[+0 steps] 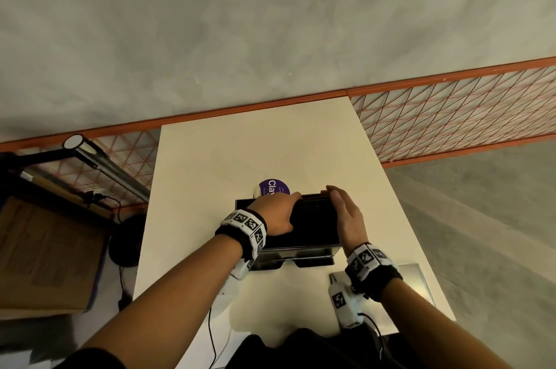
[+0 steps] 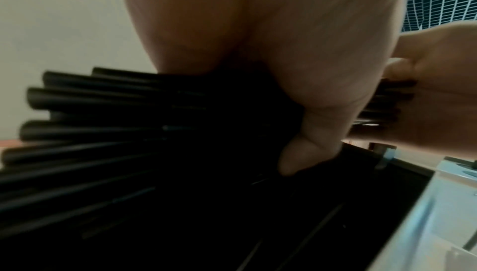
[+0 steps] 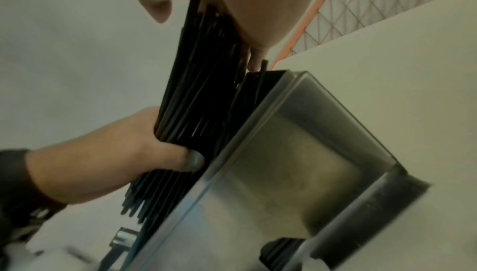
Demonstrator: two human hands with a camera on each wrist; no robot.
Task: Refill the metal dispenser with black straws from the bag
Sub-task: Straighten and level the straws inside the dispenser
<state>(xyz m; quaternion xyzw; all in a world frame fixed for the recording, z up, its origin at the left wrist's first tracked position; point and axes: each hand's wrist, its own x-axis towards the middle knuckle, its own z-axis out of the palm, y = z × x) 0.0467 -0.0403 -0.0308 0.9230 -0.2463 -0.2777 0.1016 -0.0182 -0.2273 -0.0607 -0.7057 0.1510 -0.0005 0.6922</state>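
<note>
We see both hands working over the open top of the metal dispenser (image 1: 301, 248), which stands on the cream table (image 1: 240, 152) close to the near edge. The left hand (image 1: 275, 213) grasps a thick bundle of black straws (image 3: 196, 99): in the right wrist view its thumb and fingers wrap around the bundle partway along, and the straws run lengthwise along the top of the box, their near ends poking out past the hand. In the left wrist view we see the straw ends fanning out to the left, fingers curled under them, with the dark inside of the dispenser just below. The right hand (image 1: 346, 215) meets the other end of the bundle at the right side of the box; its palm and fingers lie against the straw tips, and the fingers look fairly straight, pressing more than clutching. The bundle sits just above the opening, touching or nearly touching the rim, and more black straws lie down inside. The brushed steel side wall of the dispenser fills the right wrist view. Behind the box, on the far side, we spot a purple round label (image 1: 274, 187) on a pale object. An orange wire grid (image 1: 451, 116) runs along the far edge of the table.
</note>
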